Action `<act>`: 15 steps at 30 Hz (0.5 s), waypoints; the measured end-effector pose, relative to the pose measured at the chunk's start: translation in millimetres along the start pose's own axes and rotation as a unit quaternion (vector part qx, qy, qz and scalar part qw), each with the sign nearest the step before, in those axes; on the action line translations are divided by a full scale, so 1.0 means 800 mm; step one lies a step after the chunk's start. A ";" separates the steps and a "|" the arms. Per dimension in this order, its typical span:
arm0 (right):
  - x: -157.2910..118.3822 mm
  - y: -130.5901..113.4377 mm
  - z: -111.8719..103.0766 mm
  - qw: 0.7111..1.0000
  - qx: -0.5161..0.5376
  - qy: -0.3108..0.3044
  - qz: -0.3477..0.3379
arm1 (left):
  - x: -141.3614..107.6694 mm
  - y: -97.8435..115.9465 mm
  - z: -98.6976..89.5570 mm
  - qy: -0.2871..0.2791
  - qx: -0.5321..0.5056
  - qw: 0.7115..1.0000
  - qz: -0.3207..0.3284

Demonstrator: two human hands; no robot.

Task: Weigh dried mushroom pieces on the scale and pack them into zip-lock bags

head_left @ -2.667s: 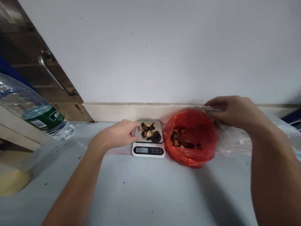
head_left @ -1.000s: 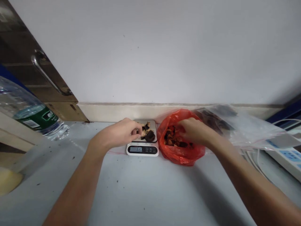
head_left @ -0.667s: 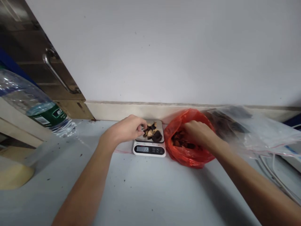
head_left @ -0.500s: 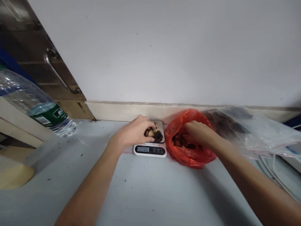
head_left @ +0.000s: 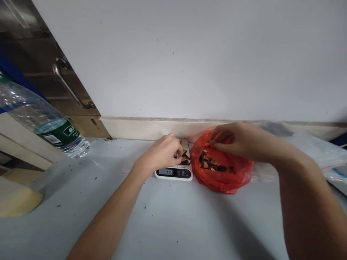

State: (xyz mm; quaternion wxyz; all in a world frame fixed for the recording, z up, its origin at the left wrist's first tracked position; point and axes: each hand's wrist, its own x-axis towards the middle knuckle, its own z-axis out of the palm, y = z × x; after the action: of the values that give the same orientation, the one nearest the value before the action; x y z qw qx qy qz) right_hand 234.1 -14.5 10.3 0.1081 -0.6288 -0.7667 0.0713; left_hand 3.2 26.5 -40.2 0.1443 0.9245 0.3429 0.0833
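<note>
My left hand [head_left: 166, 151] reaches over a white digital scale [head_left: 174, 177], its fingers curled and closed on brown-and-tan dried pieces [head_left: 185, 157] on the metal plate. The scale's display reads 115. To the right stands an open red plastic bag [head_left: 226, 182] with more dried slices [head_left: 210, 162], dark-edged and pale inside. My right hand [head_left: 230, 139] hovers at the bag's mouth, thumb and fingertips pinched together near the far rim. What lies between those fingertips is too small to make out.
A large clear water bottle [head_left: 45, 115] with a green label stands at the left. Clear plastic bags [head_left: 320, 151] lie at the right, partly behind my right arm. A white wall [head_left: 203, 61] rises behind the grey tabletop [head_left: 151, 220].
My right hand has risen from inside the red bag to its mouth. On the scale, my left fingers have closed further and shifted slightly right. The reading stays at 115.
</note>
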 end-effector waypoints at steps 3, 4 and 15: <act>0.006 -0.014 -0.003 0.998 0.044 -0.016 0.039 | -0.007 -0.008 -0.014 0.011 -0.056 0.998 -0.007; 0.008 -0.020 -0.002 0.997 0.053 -0.017 0.045 | -0.010 -0.011 -0.021 0.020 -0.071 0.997 -0.013; 0.038 -0.050 0.040 0.991 0.117 0.014 -0.061 | -0.062 -0.053 -0.084 0.170 -0.048 0.969 -0.171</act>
State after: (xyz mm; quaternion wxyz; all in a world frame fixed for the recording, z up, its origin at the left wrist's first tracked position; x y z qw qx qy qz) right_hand 182.6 7.9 -8.9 0.1959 -0.5648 -0.7884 0.1452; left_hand -76.5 38.5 6.6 0.1397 0.8162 0.5112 0.2300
